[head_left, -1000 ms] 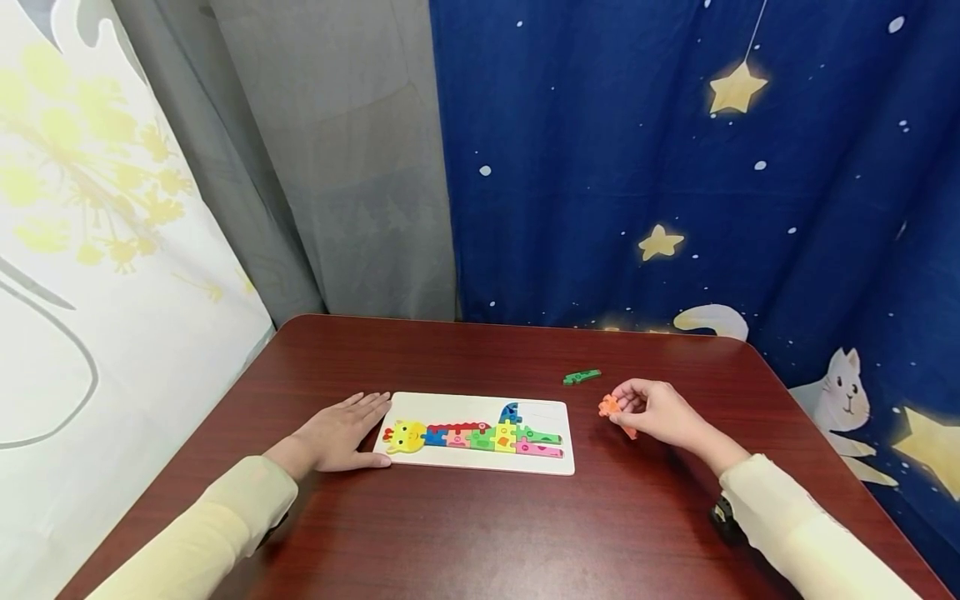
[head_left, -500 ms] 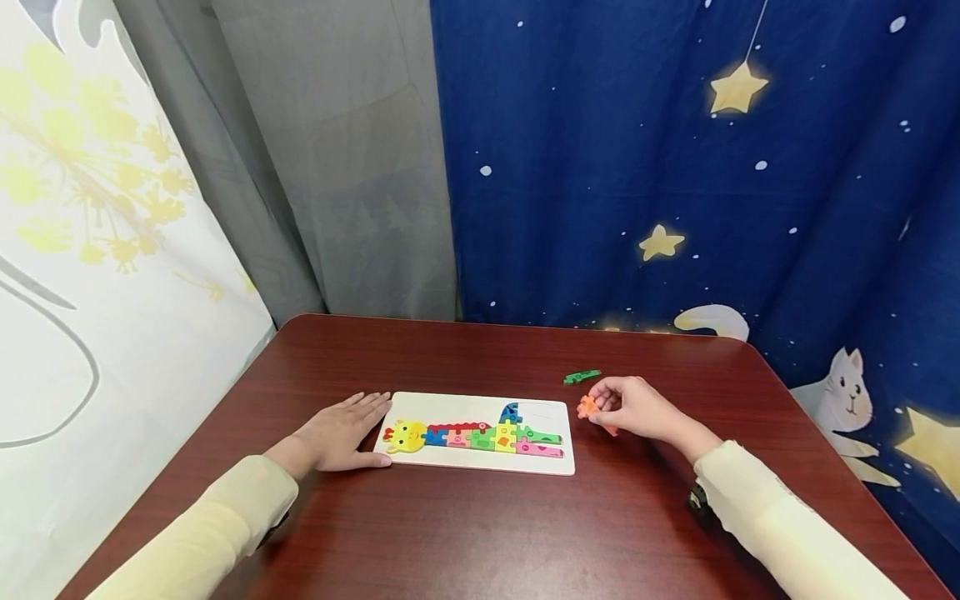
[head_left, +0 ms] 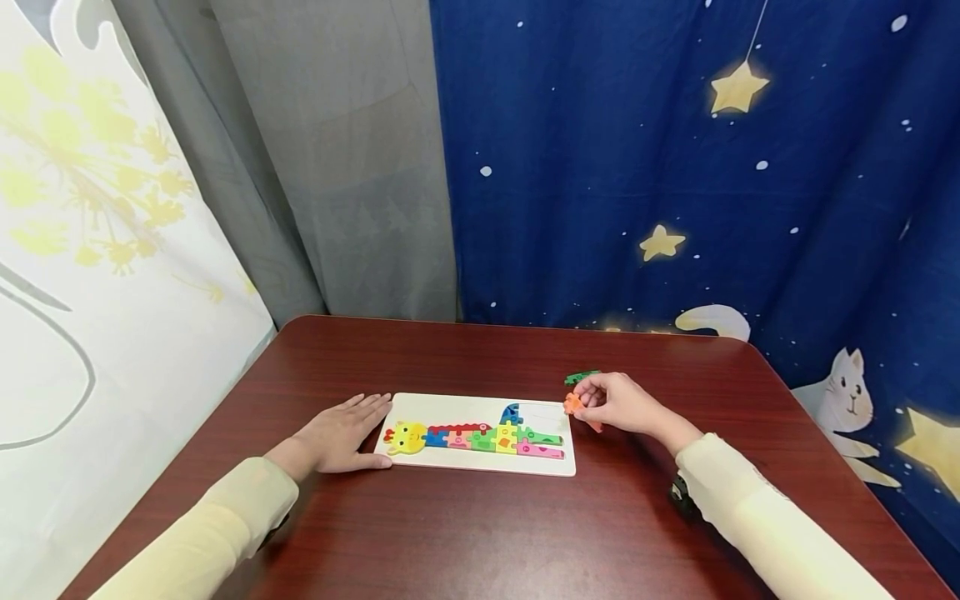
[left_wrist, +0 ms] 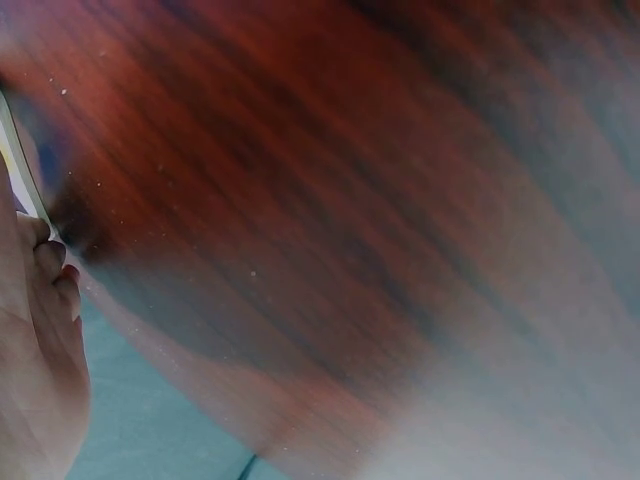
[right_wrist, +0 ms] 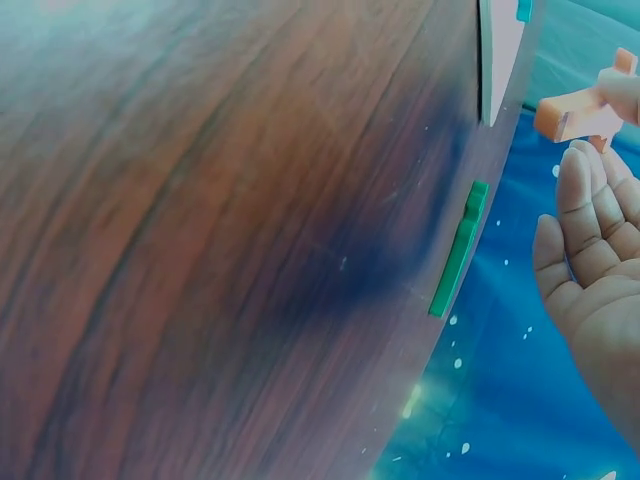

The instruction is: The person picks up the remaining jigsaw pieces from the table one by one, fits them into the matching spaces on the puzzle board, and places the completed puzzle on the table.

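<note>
A pale puzzle board lies on the table with a colourful giraffe puzzle in it, its yellow head at the left. Pink and green leg pieces fill part of the right end, and a blue piece sits above the yellow one. My left hand rests flat at the board's left edge, fingers straight. Between thumb and fingertips my right hand pinches an orange puzzle piece, held at the board's upper right edge. In the right wrist view the orange piece shows raised off the table.
Just behind the right hand a green puzzle piece lies on the table, partly covered in the head view. The dark red wooden table reaches back to a grey curtain and a blue starry curtain.
My right hand has moved left with the orange piece, from the table right of the board to the board's right edge. The left hand and the board have stayed put.
</note>
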`<state>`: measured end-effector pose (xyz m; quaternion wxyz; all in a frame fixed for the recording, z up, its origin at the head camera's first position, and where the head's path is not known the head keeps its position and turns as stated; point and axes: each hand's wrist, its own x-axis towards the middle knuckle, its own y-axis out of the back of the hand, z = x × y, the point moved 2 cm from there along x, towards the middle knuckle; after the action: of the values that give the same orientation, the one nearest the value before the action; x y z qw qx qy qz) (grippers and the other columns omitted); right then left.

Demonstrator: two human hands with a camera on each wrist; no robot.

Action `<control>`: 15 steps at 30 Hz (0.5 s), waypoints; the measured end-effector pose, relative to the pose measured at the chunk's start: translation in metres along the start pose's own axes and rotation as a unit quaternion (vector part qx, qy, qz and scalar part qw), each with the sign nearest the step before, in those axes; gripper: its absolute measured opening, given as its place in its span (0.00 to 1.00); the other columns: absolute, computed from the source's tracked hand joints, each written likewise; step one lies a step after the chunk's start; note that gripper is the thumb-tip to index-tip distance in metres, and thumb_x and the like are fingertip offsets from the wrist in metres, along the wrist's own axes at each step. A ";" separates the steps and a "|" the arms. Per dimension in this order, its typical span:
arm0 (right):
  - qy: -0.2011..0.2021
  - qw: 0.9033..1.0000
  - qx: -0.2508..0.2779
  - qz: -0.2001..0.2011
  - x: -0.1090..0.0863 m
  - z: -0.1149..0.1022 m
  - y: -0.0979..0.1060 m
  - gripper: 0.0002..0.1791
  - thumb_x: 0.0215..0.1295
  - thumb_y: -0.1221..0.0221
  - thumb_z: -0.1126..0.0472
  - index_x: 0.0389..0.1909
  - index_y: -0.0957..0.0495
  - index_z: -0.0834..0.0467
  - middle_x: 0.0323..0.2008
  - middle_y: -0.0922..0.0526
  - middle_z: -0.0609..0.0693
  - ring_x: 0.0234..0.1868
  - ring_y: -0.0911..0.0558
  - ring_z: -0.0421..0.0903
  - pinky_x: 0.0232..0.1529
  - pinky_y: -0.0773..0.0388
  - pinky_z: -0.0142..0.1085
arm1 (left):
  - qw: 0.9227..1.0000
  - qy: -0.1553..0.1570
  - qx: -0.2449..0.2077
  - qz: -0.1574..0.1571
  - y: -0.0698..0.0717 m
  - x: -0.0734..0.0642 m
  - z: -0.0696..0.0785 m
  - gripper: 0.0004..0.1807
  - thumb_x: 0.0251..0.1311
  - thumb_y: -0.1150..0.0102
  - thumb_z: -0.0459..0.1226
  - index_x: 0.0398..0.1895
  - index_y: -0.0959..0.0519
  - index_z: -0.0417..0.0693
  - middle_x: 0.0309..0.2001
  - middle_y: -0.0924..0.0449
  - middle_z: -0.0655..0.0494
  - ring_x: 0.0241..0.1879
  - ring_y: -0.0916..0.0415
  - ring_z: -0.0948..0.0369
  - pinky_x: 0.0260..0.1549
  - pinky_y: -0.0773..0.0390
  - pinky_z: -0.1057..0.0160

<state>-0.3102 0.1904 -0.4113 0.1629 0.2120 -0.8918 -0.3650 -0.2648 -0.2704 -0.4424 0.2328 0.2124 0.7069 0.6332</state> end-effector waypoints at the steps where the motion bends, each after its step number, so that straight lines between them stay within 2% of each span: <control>1: 0.001 1.000 0.000 -0.001 0.001 0.000 -0.001 0.15 0.53 0.29 0.61 0.39 0.19 0.62 0.30 0.20 0.46 0.31 0.22 0.43 0.32 0.21 0.31 | 1.000 0.000 0.000 0.001 0.000 0.000 0.000 0.58 0.56 0.64 0.75 0.73 0.43 0.38 0.73 0.44 0.44 0.72 0.47 0.49 0.69 0.48 0.49; 10: 0.016 1.000 -0.011 -0.023 0.011 -0.009 -0.009 0.12 0.53 0.29 0.62 0.37 0.19 0.60 0.28 0.21 0.45 0.30 0.23 0.42 0.32 0.22 0.31 | 1.000 -0.012 0.001 0.016 0.000 0.000 0.000 0.56 0.57 0.62 0.74 0.72 0.41 0.36 0.72 0.42 0.43 0.71 0.46 0.48 0.68 0.46 0.48; 15: 0.027 0.999 -0.023 -0.039 0.016 -0.014 -0.016 0.12 0.53 0.30 0.63 0.37 0.19 0.59 0.28 0.21 0.44 0.31 0.23 0.42 0.33 0.22 0.32 | 1.000 -0.007 0.005 0.013 0.001 -0.001 -0.001 0.57 0.56 0.62 0.75 0.73 0.41 0.37 0.72 0.43 0.44 0.71 0.46 0.49 0.68 0.46 0.49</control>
<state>-0.3138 0.1640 -0.4113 0.1779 0.2523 -0.8694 -0.3858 -0.2647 -0.2710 -0.4418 0.2285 0.2268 0.7059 0.6310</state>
